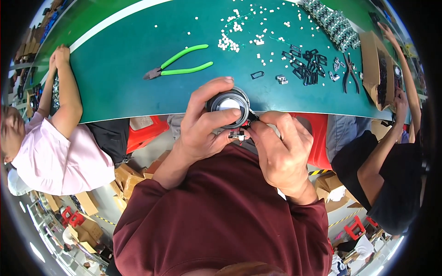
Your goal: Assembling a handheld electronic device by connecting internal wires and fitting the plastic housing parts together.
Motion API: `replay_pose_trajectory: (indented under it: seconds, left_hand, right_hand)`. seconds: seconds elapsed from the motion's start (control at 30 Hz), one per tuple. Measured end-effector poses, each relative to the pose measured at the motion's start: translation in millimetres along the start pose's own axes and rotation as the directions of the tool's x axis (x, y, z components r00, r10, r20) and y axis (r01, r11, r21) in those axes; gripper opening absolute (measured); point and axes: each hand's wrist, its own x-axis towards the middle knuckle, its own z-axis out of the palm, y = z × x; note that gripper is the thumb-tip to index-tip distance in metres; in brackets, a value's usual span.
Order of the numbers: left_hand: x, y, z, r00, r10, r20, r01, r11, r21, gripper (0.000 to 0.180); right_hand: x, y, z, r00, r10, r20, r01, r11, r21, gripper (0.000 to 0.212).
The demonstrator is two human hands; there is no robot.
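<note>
My left hand (198, 126) is closed around a round black device (229, 102) with a pale silvery disc in its middle, held just off the table's near edge. Its thumb lies across the disc. Below the device, by my left fingers, shows a small silver-and-black part (237, 135). My right hand (283, 152) pinches at the device's lower right side, where a bit of black and red shows; my fingers hide most of what they grip. Beyond my hands, a pair of cutting pliers with green handles (159, 72) lies spread on the green table (119, 69).
Many small white pieces (230, 43) lie scattered at the back. To the right are a pile of black oval frames (313, 69), black pliers (349, 76), stacked small boards (331, 25) and a cardboard box (370, 62). A person sits on each side; red stools (147, 133) stand below.
</note>
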Motion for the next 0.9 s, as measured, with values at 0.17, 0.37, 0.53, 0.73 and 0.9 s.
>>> replay_pose_trajectory:
  seconds: [0.17,0.37,0.53,0.73,0.9]
  left_hand:
    - [-3.8,-1.7,2.4,1.000,-0.007,-0.026,0.005,0.994,-0.105,0.047]
    - [-0.8,-0.4,-0.2,1.000,0.002,0.012,-0.002,1.000,-0.011,0.051]
    - [-0.7,-1.1,-0.7,1.000,0.009,0.005,-0.009,1.000,0.013,0.051]
    - [-0.3,3.4,0.2,1.000,-0.001,-0.016,0.000,0.994,-0.107,0.053]
    - [3.6,4.3,-1.7,1.000,0.015,0.027,-0.015,1.000,-0.022,0.053]
  right_hand:
    - [-0.7,6.3,1.7,0.998,0.065,-0.015,-0.063,0.988,0.140,0.019]
    - [-3.1,10.8,2.6,0.997,0.076,-0.033,-0.067,0.974,0.217,0.017]
    - [-7.5,8.9,1.7,0.999,-0.046,0.006,0.045,0.994,0.101,0.017]
    - [-11.0,3.8,-1.8,1.000,-0.011,0.005,0.010,0.995,0.103,0.020]
    - [-9.8,1.6,-3.7,1.000,-0.030,-0.005,0.030,0.996,0.081,0.019]
